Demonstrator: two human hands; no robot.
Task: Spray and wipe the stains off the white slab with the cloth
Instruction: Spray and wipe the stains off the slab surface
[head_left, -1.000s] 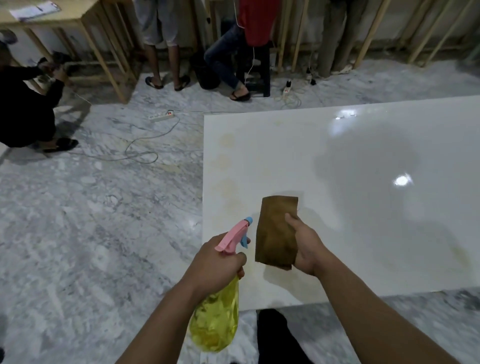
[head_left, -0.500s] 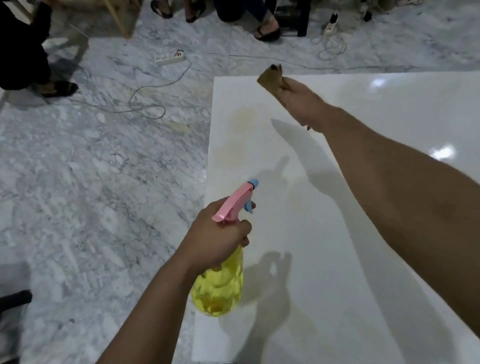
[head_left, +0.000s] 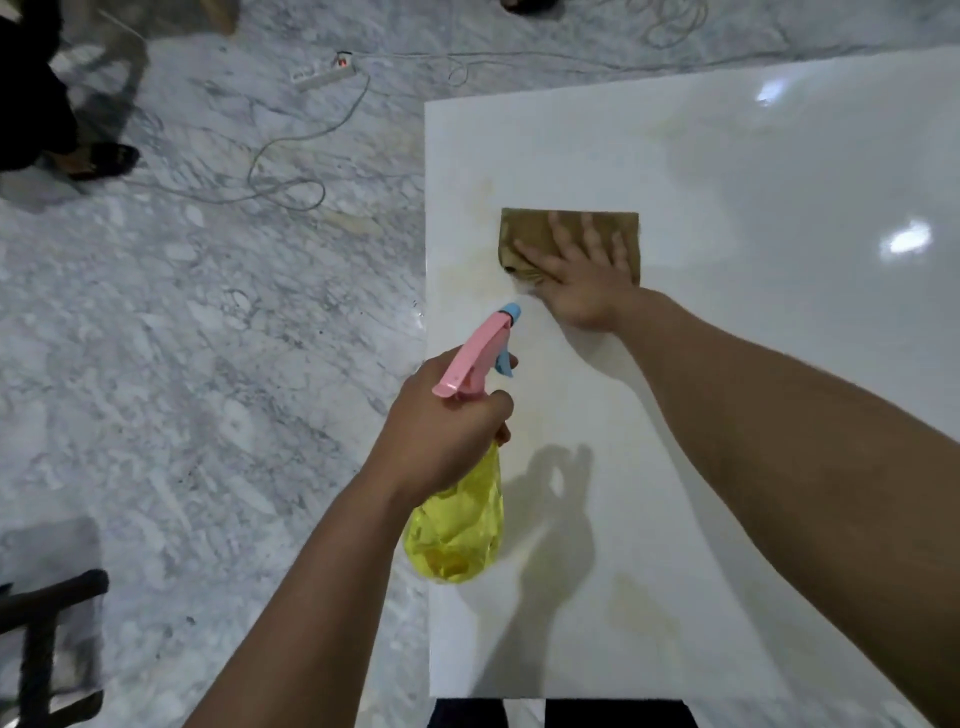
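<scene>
The white slab (head_left: 727, 415) fills the right half of the view, with faint yellowish stains near its left edge and toward the front. A brown cloth (head_left: 524, 228) lies flat on the slab near that left edge. My right hand (head_left: 576, 275) presses down on the cloth with fingers spread. My left hand (head_left: 441, 431) grips the neck of a yellow spray bottle (head_left: 457, 530) with a pink and blue trigger head, held over the slab's left edge, nozzle pointing toward the cloth.
Grey marble floor (head_left: 182, 364) lies left of the slab. A white power strip (head_left: 324, 73) and loose cables run across it at the back. A person in black (head_left: 31, 104) crouches far left. A dark stool frame (head_left: 47, 639) stands at the lower left.
My right hand came back from the slab's far edge and laid the cloth flat near the left edge. The view tilted further down. The spray bottle stayed in my left hand.
</scene>
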